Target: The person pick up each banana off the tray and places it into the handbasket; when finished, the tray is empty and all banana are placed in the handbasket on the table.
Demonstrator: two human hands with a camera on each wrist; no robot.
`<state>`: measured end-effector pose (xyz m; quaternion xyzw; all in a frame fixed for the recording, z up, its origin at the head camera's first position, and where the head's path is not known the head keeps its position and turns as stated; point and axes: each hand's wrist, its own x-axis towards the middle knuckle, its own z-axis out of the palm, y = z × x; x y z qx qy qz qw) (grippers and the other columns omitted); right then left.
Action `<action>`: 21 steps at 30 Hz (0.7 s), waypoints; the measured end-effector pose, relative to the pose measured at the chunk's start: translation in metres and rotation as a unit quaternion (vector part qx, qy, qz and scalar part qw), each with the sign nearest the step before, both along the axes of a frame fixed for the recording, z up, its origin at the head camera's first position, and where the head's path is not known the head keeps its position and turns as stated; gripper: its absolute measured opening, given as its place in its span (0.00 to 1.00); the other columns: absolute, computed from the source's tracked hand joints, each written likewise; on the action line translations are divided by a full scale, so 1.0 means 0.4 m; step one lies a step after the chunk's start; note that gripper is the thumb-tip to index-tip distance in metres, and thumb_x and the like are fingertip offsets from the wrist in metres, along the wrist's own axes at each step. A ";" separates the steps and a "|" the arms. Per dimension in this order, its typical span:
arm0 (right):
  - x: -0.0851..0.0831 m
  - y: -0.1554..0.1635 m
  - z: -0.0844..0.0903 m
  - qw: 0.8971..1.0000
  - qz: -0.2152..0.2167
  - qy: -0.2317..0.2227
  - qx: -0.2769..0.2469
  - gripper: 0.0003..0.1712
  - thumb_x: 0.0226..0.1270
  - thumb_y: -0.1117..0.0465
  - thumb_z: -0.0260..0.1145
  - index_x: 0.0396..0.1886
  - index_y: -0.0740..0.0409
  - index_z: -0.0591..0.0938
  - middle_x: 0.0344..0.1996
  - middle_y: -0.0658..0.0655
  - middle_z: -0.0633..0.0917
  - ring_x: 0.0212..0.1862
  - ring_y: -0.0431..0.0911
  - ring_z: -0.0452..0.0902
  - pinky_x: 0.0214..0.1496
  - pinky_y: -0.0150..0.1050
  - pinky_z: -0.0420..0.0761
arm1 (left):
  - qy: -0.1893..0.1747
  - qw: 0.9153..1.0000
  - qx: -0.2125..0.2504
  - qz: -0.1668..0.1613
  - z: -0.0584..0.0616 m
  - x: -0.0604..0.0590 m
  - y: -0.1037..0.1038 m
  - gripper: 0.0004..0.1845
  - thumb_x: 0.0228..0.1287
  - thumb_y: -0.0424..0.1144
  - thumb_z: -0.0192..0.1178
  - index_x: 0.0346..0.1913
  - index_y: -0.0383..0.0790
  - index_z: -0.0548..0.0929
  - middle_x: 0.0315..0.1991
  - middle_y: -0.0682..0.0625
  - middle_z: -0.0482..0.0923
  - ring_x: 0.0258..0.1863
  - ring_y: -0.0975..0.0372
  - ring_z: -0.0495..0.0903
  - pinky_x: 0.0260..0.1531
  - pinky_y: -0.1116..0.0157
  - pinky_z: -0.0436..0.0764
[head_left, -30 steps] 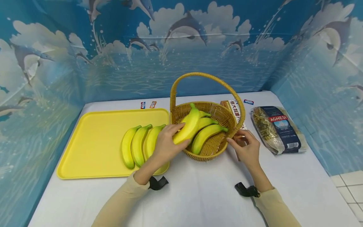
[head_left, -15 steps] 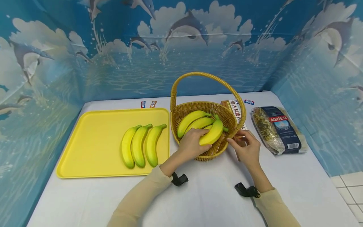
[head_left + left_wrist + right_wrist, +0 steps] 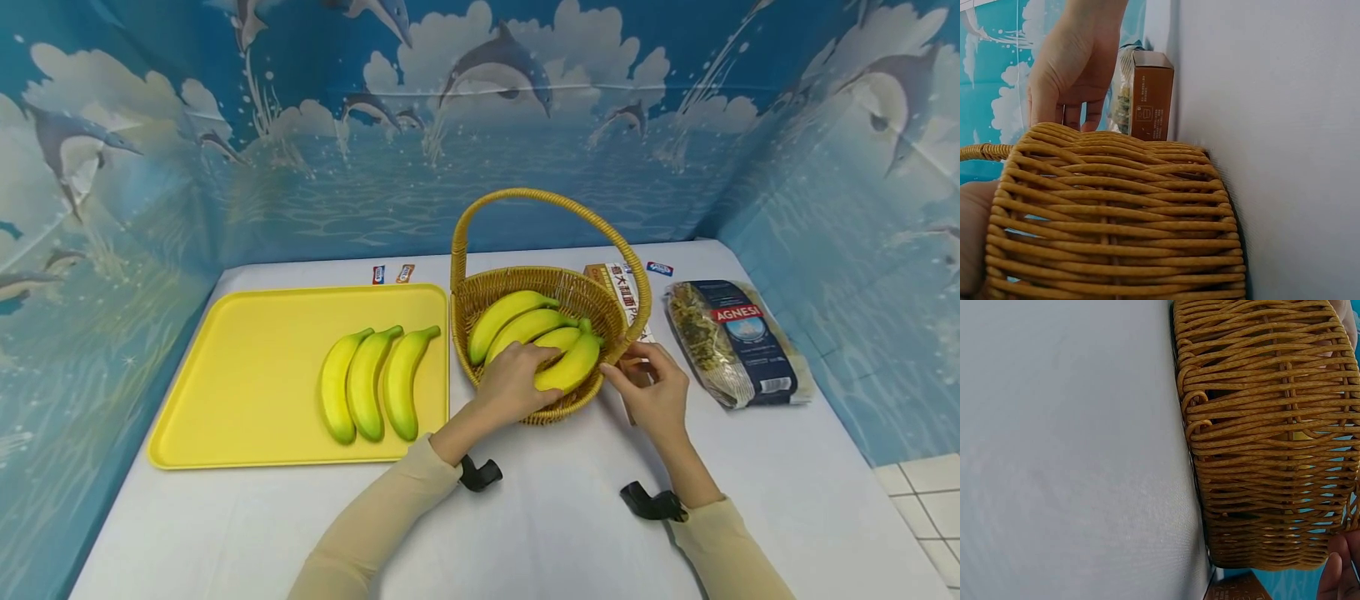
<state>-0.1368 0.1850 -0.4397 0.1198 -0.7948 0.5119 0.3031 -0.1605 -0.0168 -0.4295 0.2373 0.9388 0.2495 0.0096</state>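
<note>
A: What does the left hand (image 3: 513, 383) hold?

B: It holds a yellow banana (image 3: 572, 367) with green tip, between the thumb and the fingers. This banana is inside the basket (image 3: 558, 287), at the near right part.

A: And the right hand (image 3: 656, 392)?

B: It pinches the rim of the basket, close to the lower end of the handle (image 3: 542, 195).

A: How many other bananas are there?

B: Three other bananas (image 3: 513, 317) lie in the basket, just beside the held one. Three more lie side by side on the yellow tray (image 3: 255, 375), which is to the left of the basket.

A: Can you read some writing?

B: Yes. The bag (image 3: 750, 342) at the right says "AGNESI" in white letters on a red band. Behind the basket handle, the box (image 3: 621, 287) shows the characters 意大利面, then a Latin word, partly covered. In the left wrist view, the brown end of the box has small print, which I cannot read.

A: And the small packets (image 3: 405, 274) at the back of the white table (image 3: 540, 533)?

B: Their letters are too small for me.
</note>
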 end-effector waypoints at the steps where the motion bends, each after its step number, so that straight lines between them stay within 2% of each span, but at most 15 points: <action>1: 0.000 0.000 0.001 1.000 0.000 0.001 0.000 0.20 0.40 0.84 0.73 0.38 0.78 0.82 0.32 0.51 0.80 0.35 0.29 0.75 0.38 0.23 0.77 | 0.001 1.000 0.005 -0.002 -0.001 0.000 -0.001 0.31 0.56 0.51 0.71 0.63 0.46 0.79 0.59 0.52 0.80 0.52 0.58 0.78 0.49 0.64 0.77; 3: 0.000 0.000 0.001 1.000 -0.001 0.002 0.001 0.20 0.40 0.84 0.73 0.38 0.78 0.82 0.32 0.51 0.80 0.35 0.27 0.75 0.38 0.23 0.77 | -0.004 1.000 0.020 -0.005 -0.001 0.001 -0.004 0.31 0.57 0.51 0.70 0.64 0.45 0.78 0.60 0.52 0.79 0.53 0.58 0.77 0.51 0.64 0.77; 7: 0.001 0.002 -0.001 1.000 -0.003 0.003 0.000 0.20 0.40 0.84 0.73 0.38 0.78 0.82 0.32 0.52 0.80 0.34 0.30 0.76 0.38 0.22 0.77 | -0.017 0.998 0.064 -0.005 0.002 0.009 -0.015 0.31 0.60 0.51 0.67 0.66 0.46 0.76 0.62 0.52 0.78 0.54 0.59 0.76 0.50 0.65 0.76; 12: 0.003 0.004 -0.004 1.000 -0.003 -0.005 -0.007 0.19 0.41 0.84 0.73 0.38 0.78 0.82 0.32 0.52 0.80 0.33 0.35 0.78 0.38 0.21 0.78 | -0.020 0.988 0.151 -0.008 0.036 0.046 -0.052 0.31 0.61 0.48 0.66 0.67 0.44 0.74 0.61 0.50 0.78 0.51 0.59 0.77 0.47 0.63 0.77; 15: 0.002 0.004 -0.005 1.000 -0.001 -0.005 -0.008 0.19 0.41 0.84 0.72 0.38 0.78 0.82 0.31 0.59 0.81 0.34 0.35 0.78 0.38 0.21 0.78 | 0.007 0.980 0.199 -0.002 0.059 0.073 -0.098 0.31 0.60 0.45 0.67 0.67 0.43 0.74 0.60 0.48 0.78 0.51 0.56 0.77 0.48 0.58 0.77; 17: 0.002 0.004 -0.005 1.000 -0.001 -0.003 -0.006 0.19 0.41 0.84 0.72 0.38 0.78 0.82 0.31 0.63 0.81 0.34 0.35 0.78 0.38 0.21 0.78 | 0.041 0.974 0.224 0.009 0.069 0.089 -0.140 0.31 0.59 0.43 0.67 0.66 0.42 0.75 0.59 0.46 0.78 0.50 0.55 0.77 0.47 0.57 0.78; 21: 0.000 0.002 -0.004 1.000 0.000 0.000 -0.004 0.19 0.41 0.84 0.72 0.38 0.78 0.82 0.30 0.66 0.80 0.34 0.36 0.78 0.38 0.21 0.77 | 0.105 0.959 0.255 0.060 0.078 0.110 -0.250 0.32 0.56 0.39 0.69 0.65 0.39 0.75 0.58 0.41 0.77 0.49 0.51 0.77 0.46 0.53 0.79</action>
